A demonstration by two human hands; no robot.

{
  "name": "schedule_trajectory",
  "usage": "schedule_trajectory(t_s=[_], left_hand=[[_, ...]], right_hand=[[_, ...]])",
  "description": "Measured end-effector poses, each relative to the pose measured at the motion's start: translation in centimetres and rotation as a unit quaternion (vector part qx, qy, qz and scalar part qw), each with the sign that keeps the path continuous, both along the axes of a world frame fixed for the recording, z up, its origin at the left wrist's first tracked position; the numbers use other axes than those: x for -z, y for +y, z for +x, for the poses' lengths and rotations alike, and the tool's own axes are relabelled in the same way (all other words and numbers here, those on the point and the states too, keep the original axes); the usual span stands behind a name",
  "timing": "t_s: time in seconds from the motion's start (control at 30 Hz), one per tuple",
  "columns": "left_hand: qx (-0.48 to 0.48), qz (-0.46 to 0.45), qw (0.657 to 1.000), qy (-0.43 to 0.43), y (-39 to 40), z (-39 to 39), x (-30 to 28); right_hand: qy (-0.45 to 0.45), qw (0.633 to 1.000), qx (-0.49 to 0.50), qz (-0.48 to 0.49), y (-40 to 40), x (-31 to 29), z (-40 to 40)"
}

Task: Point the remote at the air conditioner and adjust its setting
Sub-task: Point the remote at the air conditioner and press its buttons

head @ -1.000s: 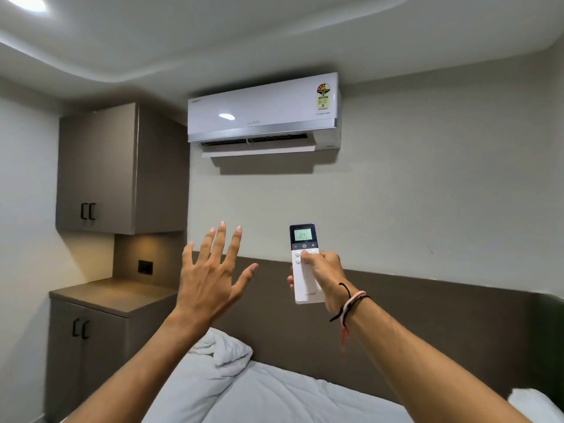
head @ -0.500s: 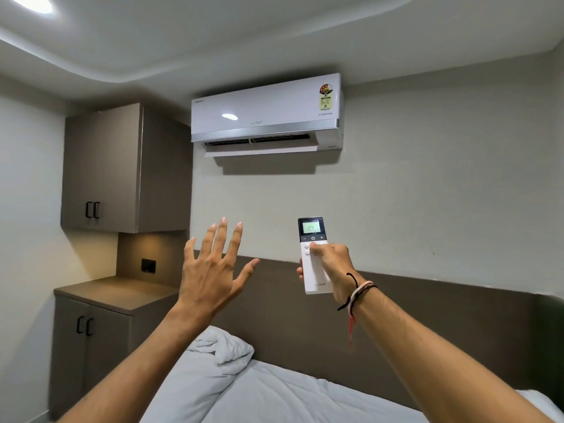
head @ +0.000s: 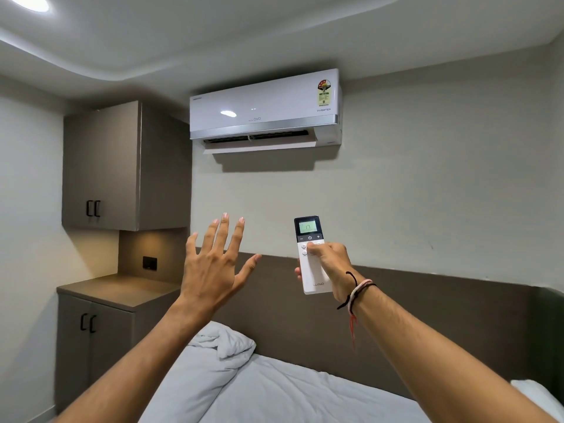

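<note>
Bedroom wall (head: 427,193) — right hand (head: 331,264) grips remote (head: 311,270) below air conditioner (head: 265,108).

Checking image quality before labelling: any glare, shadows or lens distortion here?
Head view: a ceiling-light reflection glares on the air conditioner, which casts a shadow on the wall below; the remote screen stays legible; wide-angle bending curves the ceiling edges; lamp glow warms the cabinet niche.

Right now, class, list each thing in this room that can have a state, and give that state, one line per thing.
Air conditioner: louvre open.
Remote: held upright, screen lit, reads 17.
Right hand: closed around the remote, thumb on its buttons.
Left hand: empty, raised, fingers spread.
Upper cabinet: doors shut.
Lower cabinet: doors shut.
Ceiling light: on.
Duvet: crumpled on the bed.
</note>
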State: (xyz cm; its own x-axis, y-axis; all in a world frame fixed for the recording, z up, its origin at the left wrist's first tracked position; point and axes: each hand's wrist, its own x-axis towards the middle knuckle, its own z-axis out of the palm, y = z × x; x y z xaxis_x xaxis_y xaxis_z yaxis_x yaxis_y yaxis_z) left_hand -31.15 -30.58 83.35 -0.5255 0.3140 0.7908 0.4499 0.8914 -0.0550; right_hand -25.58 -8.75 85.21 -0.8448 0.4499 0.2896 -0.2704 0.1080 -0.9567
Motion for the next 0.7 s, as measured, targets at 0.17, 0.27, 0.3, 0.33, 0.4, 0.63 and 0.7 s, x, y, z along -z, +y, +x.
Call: schedule_trajectory(t_s=[0.17,0.27,0.3,0.33,0.4,0.63,0.7], left_hand=[[0.004,0.001,1.000,0.001,-0.07,0.41,-0.10],[0.006,0.003,1.000,-0.002,-0.21,0.57,-0.09],[0.007,0.004,1.000,-0.003,-0.24,0.62,-0.09],[0.008,0.004,1.000,-0.004,-0.28,0.68,-0.06],[0.011,0.005,1.000,-0.007,-0.31,0.77,0.00],[0.013,0.006,1.000,-0.005,-0.51,0.69,0.15],[0.015,0.008,1.000,-0.006,-0.48,0.65,0.13]], right_hand=[[0.001,1.000,-0.002,-0.004,-0.51,-0.14,0.30],[0.004,1.000,0.002,-0.008,-0.75,-0.17,0.48],[0.007,1.000,0.005,-0.011,-0.81,-0.12,0.53],[0.009,1.000,0.010,-0.014,-0.87,-0.06,0.58],[0.018,1.000,0.019,-0.017,-0.94,0.13,0.67],[0.016,0.999,0.023,-0.021,-0.94,0.57,0.81],[0.002,1.000,0.016,-0.026,-0.92,0.57,0.82]])
